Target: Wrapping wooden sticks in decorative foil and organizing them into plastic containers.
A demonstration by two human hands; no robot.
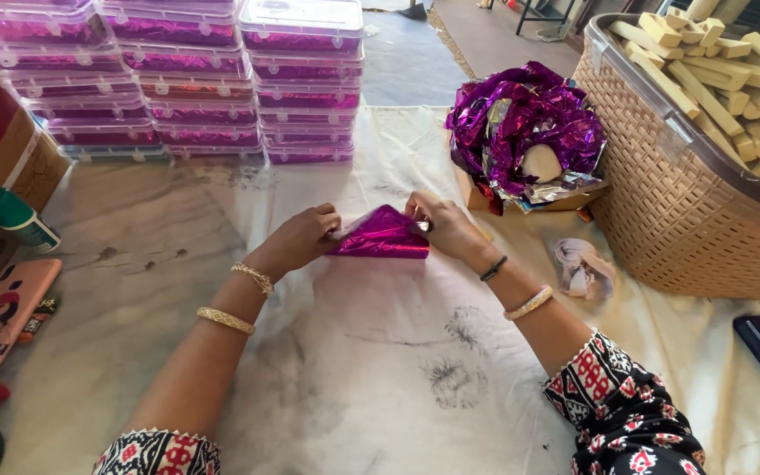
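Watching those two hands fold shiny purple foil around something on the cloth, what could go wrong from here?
1. The thin purple foil is pinched at both ends by the left hand and right hand; pulling too hard could tear it.
2. The loose foil heap sits just beyond the right hand, so a wide elbow move might scatter sheets.
3. The white cloth carries dark smudges, which could perhaps dirty the wrapping.

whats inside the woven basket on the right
The woven basket is piled with pale, cream-coloured rectangular bars, heaped above its rim. Only the top layer shows; whatever lies deeper is covered by the bars and the basket wall.
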